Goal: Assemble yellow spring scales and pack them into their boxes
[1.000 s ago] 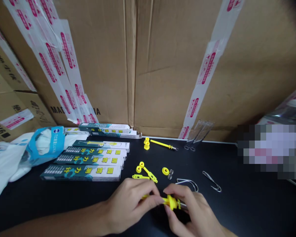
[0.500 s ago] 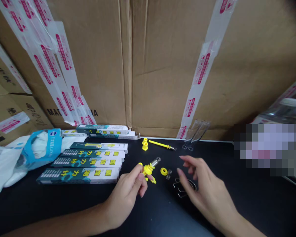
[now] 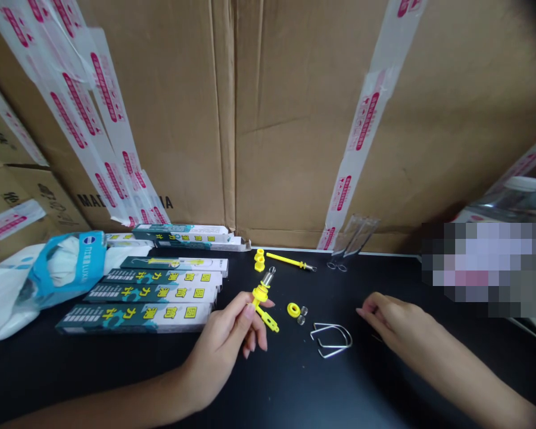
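Observation:
My left hand is closed in a pinch on a yellow plastic part with a metal spring end, held tilted just above the black table. A yellow strip lies under it. My right hand rests on the table to the right, fingers curled down and pressed together; what is under them is hidden. Between the hands lie a yellow ring, small clear pieces and a bent wire clip.
Several long printed boxes lie at the left beside a blue and white bag. A yellow rod, a yellow block and clear tubes lie near the taped cardboard cartons behind.
My hands have come apart. The left one lifted the yellow part up and away, spring end pointing up. The right one let go and moved right, down onto the table.

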A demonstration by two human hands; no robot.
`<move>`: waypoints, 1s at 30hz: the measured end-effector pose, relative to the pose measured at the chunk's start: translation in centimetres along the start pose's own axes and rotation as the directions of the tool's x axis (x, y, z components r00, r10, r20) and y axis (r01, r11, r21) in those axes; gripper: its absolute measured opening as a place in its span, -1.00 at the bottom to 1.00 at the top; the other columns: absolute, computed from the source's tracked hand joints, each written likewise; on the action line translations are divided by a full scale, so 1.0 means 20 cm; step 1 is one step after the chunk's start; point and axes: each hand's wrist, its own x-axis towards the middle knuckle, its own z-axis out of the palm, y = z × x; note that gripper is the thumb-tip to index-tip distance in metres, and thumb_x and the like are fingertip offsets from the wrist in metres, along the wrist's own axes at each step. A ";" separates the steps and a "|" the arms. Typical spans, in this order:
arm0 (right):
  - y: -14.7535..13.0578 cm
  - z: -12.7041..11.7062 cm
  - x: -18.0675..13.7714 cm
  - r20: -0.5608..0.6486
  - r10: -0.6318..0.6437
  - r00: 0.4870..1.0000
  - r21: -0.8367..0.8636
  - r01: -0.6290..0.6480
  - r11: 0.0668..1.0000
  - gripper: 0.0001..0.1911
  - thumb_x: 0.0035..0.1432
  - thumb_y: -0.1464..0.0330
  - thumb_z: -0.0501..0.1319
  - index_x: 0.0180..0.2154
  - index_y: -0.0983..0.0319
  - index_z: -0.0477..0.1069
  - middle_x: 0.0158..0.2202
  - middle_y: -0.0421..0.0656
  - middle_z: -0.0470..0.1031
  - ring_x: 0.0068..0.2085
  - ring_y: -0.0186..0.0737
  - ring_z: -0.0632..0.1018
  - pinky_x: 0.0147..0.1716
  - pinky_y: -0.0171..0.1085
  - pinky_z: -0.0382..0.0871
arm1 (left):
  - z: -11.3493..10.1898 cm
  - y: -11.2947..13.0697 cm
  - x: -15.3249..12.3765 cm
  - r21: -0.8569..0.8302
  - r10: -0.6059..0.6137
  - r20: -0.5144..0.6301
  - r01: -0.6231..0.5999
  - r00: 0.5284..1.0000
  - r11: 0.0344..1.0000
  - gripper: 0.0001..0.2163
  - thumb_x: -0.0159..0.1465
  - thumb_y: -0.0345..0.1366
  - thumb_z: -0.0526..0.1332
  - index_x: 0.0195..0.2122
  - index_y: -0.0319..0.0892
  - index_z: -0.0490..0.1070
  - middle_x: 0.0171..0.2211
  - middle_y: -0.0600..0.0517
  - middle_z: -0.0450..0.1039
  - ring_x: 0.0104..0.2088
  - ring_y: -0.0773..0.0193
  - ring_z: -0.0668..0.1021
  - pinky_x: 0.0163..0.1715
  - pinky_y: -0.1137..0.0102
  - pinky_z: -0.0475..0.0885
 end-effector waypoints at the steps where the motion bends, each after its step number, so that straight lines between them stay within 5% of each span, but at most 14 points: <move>1: -0.01 -0.01 0.00 0.005 0.003 1.000 0.001 -0.003 1.000 -0.78 0.26 0.25 0.06 -0.44 0.11 0.31 -0.55 -0.17 0.50 -0.57 -0.07 0.56 -0.54 -0.19 0.24 | 0.00 0.00 0.00 -0.011 -0.004 0.000 0.004 1.000 1.000 -0.64 0.46 -0.01 -0.02 -0.17 -0.21 0.36 -0.49 0.08 0.40 -0.53 0.34 0.38 -0.53 0.45 0.29; 8: -0.08 -0.09 0.01 -0.013 0.019 1.000 0.082 -0.018 0.996 -0.76 0.21 0.18 0.08 -0.44 0.10 0.38 -0.47 -0.14 0.53 -0.55 -0.06 0.55 -0.56 -0.18 0.25 | 0.00 0.01 0.00 -0.028 0.030 -0.037 -0.031 0.999 0.999 -0.69 0.49 -0.06 -0.05 -0.16 -0.17 0.34 -0.52 0.08 0.46 -0.50 0.29 0.44 -0.45 0.40 0.32; 14: -0.14 -0.13 0.06 -0.065 0.042 0.997 0.273 -0.023 0.962 -0.67 0.19 0.06 0.11 -0.41 0.13 0.45 -0.54 -0.14 0.52 -0.54 -0.09 0.55 -0.51 -0.15 0.42 | 0.00 0.06 -0.03 0.157 0.124 -0.067 -0.112 0.990 0.981 -0.70 0.51 -0.18 -0.08 -0.30 -0.12 0.33 -0.50 0.06 0.54 -0.19 0.19 0.53 -0.03 0.30 0.28; 18: -0.20 -0.16 0.07 -0.065 0.065 0.996 0.419 -0.032 0.907 -0.61 0.26 -0.01 0.07 -0.32 0.16 0.39 -0.51 -0.13 0.57 -0.59 -0.18 0.54 -0.57 -0.22 0.47 | 0.01 0.06 -0.04 0.116 0.085 -0.041 -0.080 0.996 0.990 -0.74 0.49 -0.14 -0.03 -0.20 -0.15 0.35 -0.42 0.02 0.56 -0.36 0.26 0.50 -0.29 0.36 0.36; 20: -0.26 -0.17 0.06 -0.045 0.065 0.997 0.575 -0.028 0.818 -0.63 0.30 0.00 0.08 -0.30 0.16 0.33 -0.41 -0.07 0.63 -0.53 -0.20 0.58 -0.55 -0.25 0.52 | 0.02 0.04 -0.03 0.032 0.044 -0.026 -0.043 0.999 0.999 -0.73 0.47 -0.08 0.01 -0.12 -0.17 0.35 -0.39 0.00 0.56 -0.49 0.32 0.43 -0.49 0.42 0.31; 25: -0.49 -0.10 -0.02 0.097 0.030 0.995 0.955 -0.102 0.280 -0.72 0.22 0.12 0.30 -0.27 0.17 0.32 -0.42 -0.13 0.65 -0.48 -0.24 0.62 -0.48 -0.29 0.57 | 0.03 0.01 -0.02 -0.090 0.035 -0.023 -0.037 0.999 0.995 -0.72 0.45 -0.07 0.06 -0.09 -0.19 0.34 -0.35 -0.04 0.57 -0.45 0.32 0.48 -0.50 0.47 0.34; 28: -0.62 -0.02 -0.06 0.180 -0.054 0.982 0.965 -0.166 0.204 -0.68 0.24 0.18 0.30 -0.02 0.17 0.43 -0.34 -0.14 0.67 -0.37 -0.25 0.64 -0.30 -0.28 0.58 | 0.02 0.02 -0.02 -0.043 0.057 -0.016 -0.057 0.998 0.997 -0.73 0.46 -0.09 0.06 -0.09 -0.20 0.36 -0.37 -0.03 0.57 -0.40 0.30 0.53 -0.45 0.46 0.37; 30: -0.67 0.03 -0.08 0.187 -0.068 0.980 0.963 -0.169 0.212 -0.77 0.25 0.21 0.30 -0.10 0.16 0.53 -0.32 -0.15 0.67 -0.30 -0.26 0.64 -0.19 -0.31 0.55 | 0.02 0.02 -0.03 -0.035 0.068 -0.039 -0.070 0.997 0.997 -0.73 0.45 -0.08 0.08 -0.11 -0.21 0.37 -0.41 -0.01 0.55 -0.39 0.29 0.55 -0.44 0.46 0.38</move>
